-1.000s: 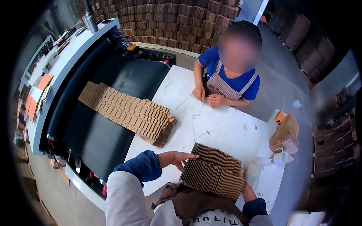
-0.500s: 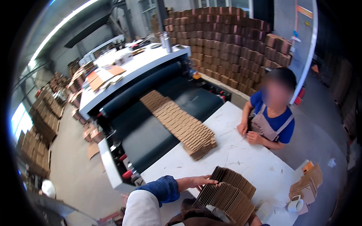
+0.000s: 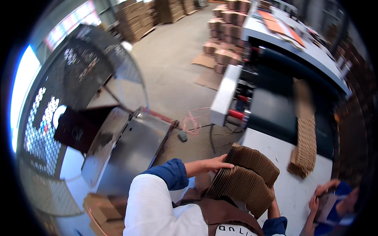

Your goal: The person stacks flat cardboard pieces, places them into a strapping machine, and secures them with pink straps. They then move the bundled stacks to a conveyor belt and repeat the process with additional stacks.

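While both hands are holding the cardboard bundle from its two ends, the loose pieces seem to be depending on even inward pressure to stay together. The left hand is gripping the left end, its fingers lying over the upper corner. The right hand is gripping the opposite end; its fingertips are hiding behind the cardboard, so how far they are reaching under cannot be told. The bundle is sitting between the hands, just in front of the brown apron, its thin edges facing up in two rows. Whether its underside is touching anything is not showing.

For a sound hold, the palms are probably best pressing straight toward each other at the same height, since uneven force would likely be bowing the rows or letting middle pieces drop. The seam between the rows is looking like the weak line, so spreading the fingers across both should be helping. Beyond the right hand, the white table is bearing part of another cardboard stack, which is stretching back onto the dark belt. A metal-topped machine is standing well left of the left hand.
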### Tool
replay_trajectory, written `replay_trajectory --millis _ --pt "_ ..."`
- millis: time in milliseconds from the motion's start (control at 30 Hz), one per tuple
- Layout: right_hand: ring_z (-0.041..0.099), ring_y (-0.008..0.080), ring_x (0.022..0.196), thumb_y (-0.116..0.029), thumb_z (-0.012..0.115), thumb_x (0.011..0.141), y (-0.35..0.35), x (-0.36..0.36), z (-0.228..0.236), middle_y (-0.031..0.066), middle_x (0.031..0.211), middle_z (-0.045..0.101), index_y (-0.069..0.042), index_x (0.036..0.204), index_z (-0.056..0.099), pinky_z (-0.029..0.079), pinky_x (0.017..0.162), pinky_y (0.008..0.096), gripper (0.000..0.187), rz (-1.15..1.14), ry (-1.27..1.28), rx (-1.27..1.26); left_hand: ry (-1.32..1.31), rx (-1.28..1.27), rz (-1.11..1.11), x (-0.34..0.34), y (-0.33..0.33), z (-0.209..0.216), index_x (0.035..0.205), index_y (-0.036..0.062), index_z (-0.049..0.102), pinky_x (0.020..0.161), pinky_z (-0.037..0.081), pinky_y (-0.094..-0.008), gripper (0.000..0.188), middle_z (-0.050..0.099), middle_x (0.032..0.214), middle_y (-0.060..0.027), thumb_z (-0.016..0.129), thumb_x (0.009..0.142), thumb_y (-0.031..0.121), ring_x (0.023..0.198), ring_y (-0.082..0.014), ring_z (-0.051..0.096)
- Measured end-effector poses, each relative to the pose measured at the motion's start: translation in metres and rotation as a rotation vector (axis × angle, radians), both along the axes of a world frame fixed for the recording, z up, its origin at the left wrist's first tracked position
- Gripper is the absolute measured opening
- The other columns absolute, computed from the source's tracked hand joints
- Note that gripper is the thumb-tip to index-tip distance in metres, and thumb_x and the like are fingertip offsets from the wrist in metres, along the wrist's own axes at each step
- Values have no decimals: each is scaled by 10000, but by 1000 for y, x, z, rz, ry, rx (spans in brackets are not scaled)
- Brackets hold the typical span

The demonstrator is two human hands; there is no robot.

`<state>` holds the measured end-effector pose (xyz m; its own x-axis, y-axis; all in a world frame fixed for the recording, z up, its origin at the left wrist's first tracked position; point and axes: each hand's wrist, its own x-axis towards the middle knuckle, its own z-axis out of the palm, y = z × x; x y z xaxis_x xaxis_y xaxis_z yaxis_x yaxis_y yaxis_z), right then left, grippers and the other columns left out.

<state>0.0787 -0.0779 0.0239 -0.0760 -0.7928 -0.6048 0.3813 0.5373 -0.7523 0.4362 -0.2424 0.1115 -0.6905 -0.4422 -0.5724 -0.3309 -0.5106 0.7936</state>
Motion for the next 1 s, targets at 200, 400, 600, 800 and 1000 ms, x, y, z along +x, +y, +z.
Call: replay_trajectory --millis 200,400,600,800,1000 --pt "532 218 1163 -311 697 856 -181 172 34 162 1336 535 -7 1391 397 426 980 327 684 706 481 -386 27 -26 576 182 26 20 1512 216 214 952 425 -394 882 421 1435 -72 676 825 519 1313 -216 399" --pt "565 286 1145 -382 654 871 -304 392 41 206 1220 593 8 1314 489 416 986 354 613 1285 558 -618 75 -50 1187 337 72 -6 1416 28 369 1020 427 -357 678 545 1306 -96 684 879 295 1174 -186 542" --pt "563 328 1134 -472 508 936 -363 553 20 184 1232 601 2 1337 484 410 1000 371 622 1620 225 -581 98 292 1465 429 108 7 1394 115 424 821 512 -276 651 622 1213 -38 645 878 444 1006 -137 637" --pt "541 346 1161 -579 394 951 -397 680 -35 174 1196 621 -1 1334 496 384 1031 397 701 1998 -89 -1188 -3 445 1427 489 127 -35 1236 143 598 721 533 -290 603 693 1082 -36 510 891 629 871 -133 671" --pt "634 298 571 -740 224 891 -383 750 -75 243 897 643 105 1071 596 527 479 374 940 2077 727 -69 -141 651 1398 514 110 -97 1045 76 691 682 567 -371 686 722 920 -99 537 819 705 720 -227 699"
